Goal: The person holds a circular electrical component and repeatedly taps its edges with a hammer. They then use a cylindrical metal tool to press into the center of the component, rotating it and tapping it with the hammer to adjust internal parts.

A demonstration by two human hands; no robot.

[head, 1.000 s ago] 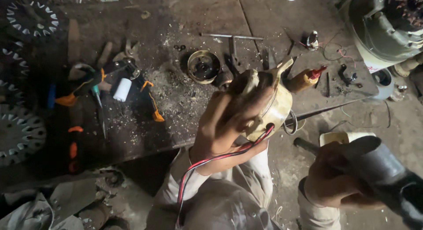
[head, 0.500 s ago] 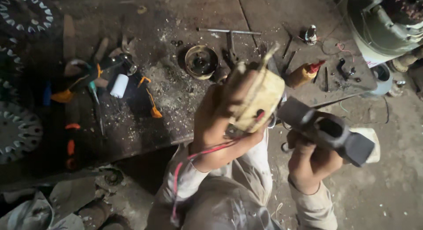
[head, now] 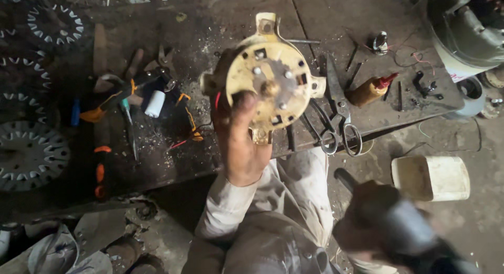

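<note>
Left grip [head: 242, 142] around motor housing [head: 273, 85]

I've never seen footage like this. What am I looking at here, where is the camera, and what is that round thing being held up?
The camera sits on a person's head and looks down at their own two hands; no robot is involved. The left hand holds up a round, yellowish motor housing with screws and a small shaft at its centre. The right hand is blurred and grips a dark tool, too smeared to identify. Behind them a dirty workbench carries scissors, a brown bottle with a red tip and orange-handled pliers. A white tub stands on the floor.
</note>
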